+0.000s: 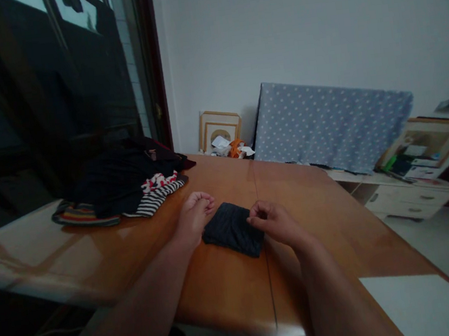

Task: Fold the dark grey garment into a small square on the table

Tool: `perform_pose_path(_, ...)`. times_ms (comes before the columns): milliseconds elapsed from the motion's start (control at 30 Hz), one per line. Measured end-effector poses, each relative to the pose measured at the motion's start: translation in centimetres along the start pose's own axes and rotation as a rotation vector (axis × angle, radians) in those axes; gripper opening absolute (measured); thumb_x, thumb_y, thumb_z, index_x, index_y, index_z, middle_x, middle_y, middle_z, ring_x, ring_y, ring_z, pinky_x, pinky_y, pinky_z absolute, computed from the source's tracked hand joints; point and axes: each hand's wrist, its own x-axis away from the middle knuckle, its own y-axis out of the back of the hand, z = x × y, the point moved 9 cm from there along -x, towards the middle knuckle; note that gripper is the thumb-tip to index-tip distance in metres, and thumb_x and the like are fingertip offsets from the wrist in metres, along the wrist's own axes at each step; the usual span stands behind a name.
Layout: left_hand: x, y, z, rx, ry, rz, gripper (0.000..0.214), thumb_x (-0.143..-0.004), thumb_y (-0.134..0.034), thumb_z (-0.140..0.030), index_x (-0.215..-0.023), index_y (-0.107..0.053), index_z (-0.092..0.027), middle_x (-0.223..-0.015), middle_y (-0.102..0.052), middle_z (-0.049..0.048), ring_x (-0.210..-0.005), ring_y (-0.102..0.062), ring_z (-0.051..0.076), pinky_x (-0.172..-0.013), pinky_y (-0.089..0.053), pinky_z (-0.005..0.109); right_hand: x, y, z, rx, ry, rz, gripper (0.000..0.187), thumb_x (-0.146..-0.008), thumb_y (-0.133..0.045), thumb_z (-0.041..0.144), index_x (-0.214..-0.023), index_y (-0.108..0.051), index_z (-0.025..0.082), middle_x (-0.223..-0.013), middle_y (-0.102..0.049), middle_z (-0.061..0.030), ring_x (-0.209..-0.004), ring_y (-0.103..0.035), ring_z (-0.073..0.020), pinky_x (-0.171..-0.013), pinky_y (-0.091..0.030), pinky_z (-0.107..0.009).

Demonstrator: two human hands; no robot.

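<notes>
A dark blue-grey piece of folded cloth (232, 229) lies flat on the wooden table in front of me, packed into a small rough rectangle. Just off its upper left edge is my left hand (197, 209), its fingers loosely bent and apart from the thumb, with nothing seen in them. My right hand (272, 219) is at the right edge of the cloth, thumb and forefinger brought together over it. Whether those fingertips grip any fabric cannot be made out. The lower fingers of that hand are partly hidden.
On the table's left lies a heap of dark clothes (106, 177) with a striped garment (157, 198). A white sheet (425, 301) lies at the near right. Beyond the table are a dotted blue cloth (325, 123), picture frames (218, 117) and a white drawer cabinet (412, 197).
</notes>
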Motion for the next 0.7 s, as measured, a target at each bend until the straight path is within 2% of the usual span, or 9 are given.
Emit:
perform_pose_path(67, -0.3, 0.0, 0.7, -0.097, 0.027, 0.031, 0.009, -0.078, -0.054, -0.025, -0.086, -0.053, -0.02, -0.081, -0.062, -0.0003, -0.07, -0.058, 0.011, -0.066, -0.046, 0.024, 0.3, -1.5, 0.8, -0.02, -0.005, 0.072, 0.009, -0.083, -0.062, 0.028, -0.082, -0.059, 0.019, -0.071, -0.055, 0.0029, -0.063, -0.047, -0.0105, -0.058, -0.037, -0.022)
perform_pose_path(167, -0.3, -0.6, 2.3, -0.332, 0.041, 0.149, 0.008, -0.077, -0.057, -0.025, -0.084, -0.054, -0.021, -0.071, -0.056, -0.0026, -0.063, -0.052, 0.012, -0.055, -0.038, 0.023, 0.7, -2.7, 1.2, -0.018, -0.038, 0.145, 0.008, -0.082, -0.062, 0.027, -0.082, -0.059, 0.019, -0.069, -0.053, 0.0037, -0.061, -0.045, -0.0099, -0.056, -0.035, -0.022)
perform_pose_path(333, -0.1, -0.6, 3.6, -0.588, -0.051, 0.325, 0.024, -0.071, -0.064, -0.022, -0.095, -0.056, -0.022, -0.084, -0.063, -0.0006, -0.075, -0.058, 0.015, -0.059, -0.041, 0.023, 1.3, -3.4, 0.6, 0.015, -0.089, 0.287, 0.005, -0.079, -0.062, 0.022, -0.082, -0.058, 0.02, -0.069, -0.054, 0.0039, -0.062, -0.047, -0.01, -0.058, -0.035, -0.021)
perform_pose_path(500, -0.3, 0.0, 4.5, -0.631, -0.041, 0.453, 0.032, -0.067, -0.061, -0.017, -0.098, -0.055, -0.023, -0.088, -0.064, -0.0011, -0.079, -0.06, 0.015, -0.06, -0.041, 0.023, 2.4, -3.6, -0.6, 0.203, -0.169, 0.463, 0.014, -0.071, -0.062, 0.014, -0.083, -0.061, 0.021, -0.073, -0.061, 0.0031, -0.065, -0.052, -0.0113, -0.058, -0.036, -0.021)
perform_pose_path(700, -0.3, -0.4, 4.8, -0.499, 0.025, 0.491, 0.033, -0.066, -0.064, -0.02, -0.097, -0.053, -0.023, -0.088, -0.065, -0.0007, -0.08, -0.061, 0.016, -0.061, -0.042, 0.023, 2.5, -3.4, -0.3, 0.201, -0.175, 0.459, 0.015, -0.072, -0.062, 0.014, -0.085, -0.062, 0.021, -0.075, -0.061, 0.0028, -0.066, -0.053, -0.0118, -0.059, -0.037, -0.022)
